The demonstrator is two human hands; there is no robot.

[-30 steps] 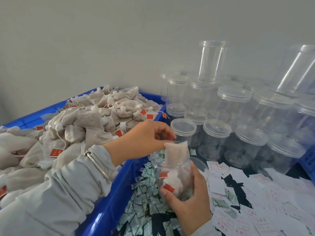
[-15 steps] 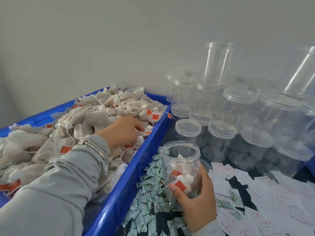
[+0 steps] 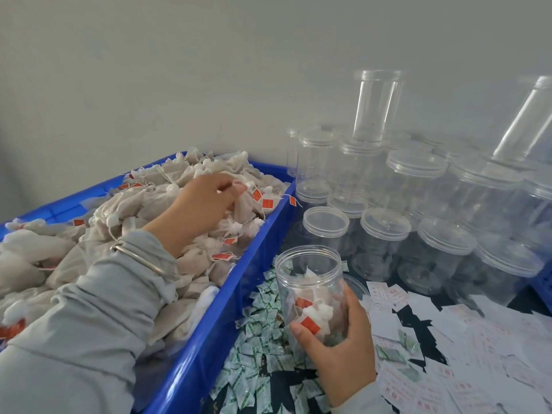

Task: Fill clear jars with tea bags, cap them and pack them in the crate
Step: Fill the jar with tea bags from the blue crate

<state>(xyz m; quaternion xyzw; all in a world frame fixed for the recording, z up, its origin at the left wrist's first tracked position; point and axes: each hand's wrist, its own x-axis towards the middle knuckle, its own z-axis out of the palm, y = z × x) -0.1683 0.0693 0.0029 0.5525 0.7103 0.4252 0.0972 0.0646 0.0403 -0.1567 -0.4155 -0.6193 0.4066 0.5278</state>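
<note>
An open clear jar (image 3: 309, 282) stands on the dark table, partly filled with white tea bags with red tags. My right hand (image 3: 336, 352) grips its lower half from the right. A blue crate (image 3: 227, 300) on the left is heaped with tea bags (image 3: 143, 210). My left hand (image 3: 203, 207) reaches into that heap at its far right end, and its curled fingers pinch a tea bag (image 3: 243, 201) there. A silver bangle sits on the left wrist.
Many capped clear jars (image 3: 385, 243) crowd the table behind and right of the open jar, some stacked. Small green-white sachets (image 3: 263, 348) lie loose by the crate. White printed slips (image 3: 478, 354) cover the right side. A grey wall stands behind.
My left hand dropped a tea bag into the jar, swung left into the crate, and now reaches farther along the heap to pinch another bag. The right hand stays on the jar.
</note>
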